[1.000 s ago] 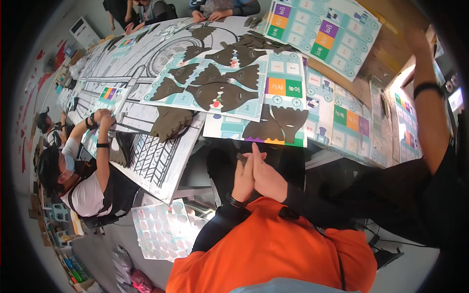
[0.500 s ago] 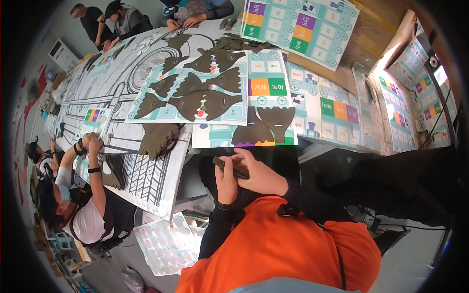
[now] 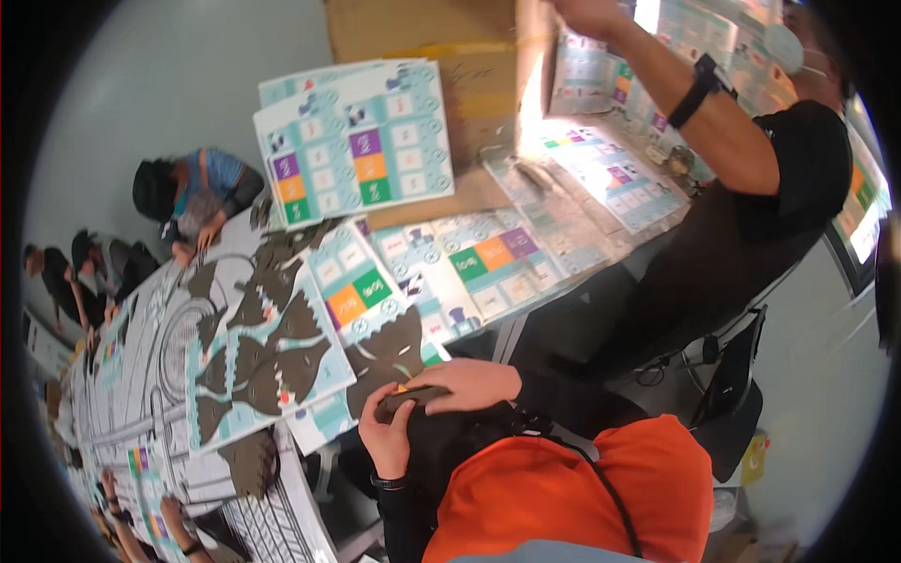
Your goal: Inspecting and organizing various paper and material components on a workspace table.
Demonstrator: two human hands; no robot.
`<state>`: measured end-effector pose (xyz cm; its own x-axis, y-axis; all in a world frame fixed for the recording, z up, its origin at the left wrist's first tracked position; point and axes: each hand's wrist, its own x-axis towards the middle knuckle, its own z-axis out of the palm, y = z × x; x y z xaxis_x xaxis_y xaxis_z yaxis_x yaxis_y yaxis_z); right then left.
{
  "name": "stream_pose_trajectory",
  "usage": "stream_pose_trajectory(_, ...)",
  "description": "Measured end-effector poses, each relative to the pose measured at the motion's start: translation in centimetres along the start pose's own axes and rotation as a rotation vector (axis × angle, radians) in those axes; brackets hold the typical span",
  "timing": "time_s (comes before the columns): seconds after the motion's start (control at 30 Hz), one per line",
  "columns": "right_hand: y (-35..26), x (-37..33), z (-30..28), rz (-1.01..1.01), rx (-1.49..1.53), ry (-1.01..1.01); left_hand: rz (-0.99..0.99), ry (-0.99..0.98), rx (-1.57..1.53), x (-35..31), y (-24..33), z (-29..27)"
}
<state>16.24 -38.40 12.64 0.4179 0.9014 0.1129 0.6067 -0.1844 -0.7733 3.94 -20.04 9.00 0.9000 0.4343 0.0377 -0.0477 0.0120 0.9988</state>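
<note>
A small dark oblong object (image 3: pixel 410 398) is held just off the table edge (image 3: pixel 488 330), w/ left hand (image 3: pixel 387 435) gripping from below and right hand (image 3: pixel 469 383) laid over the top, prob. for steadying. Printed card sheets w/ coloured squares (image 3: pixel 357 141) are fanned alongside.

Bright, even room light fills the scene. A harsh white glare burns beside the brown cardboard box (image 3: pixel 422 38) at the top, washing out nearby printed sheets. Fisheye bending curves the bench (image 3: pixel 526 310) edges; the black rim vignettes, and everything looks slightly soft.
</note>
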Motion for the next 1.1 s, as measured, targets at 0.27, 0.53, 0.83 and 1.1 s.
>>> stream_pose_trajectory(0.27,6.9,-0.5,-2.8,-0.027,-0.189,0.520,0.362,0.008,0.413,7.2,-0.2,8.2)
stream_pose_trajectory(0.53,12.3,-1.3,-6.2,0.065,-0.176,0.681,0.449,-0.016,0.326,12.7,-5.8,15.4)
stream_pose_trajectory(0.83,16.2,-0.1,-3.5,0.121,-0.084,0.765,0.414,-0.084,0.478,13.9,-8.8,16.9)
stream_pose_trajectory(1.1,18.1,1.7,-2.7,0.224,-0.061,1.074,0.443,-0.115,0.595,14.1,-8.6,17.5)
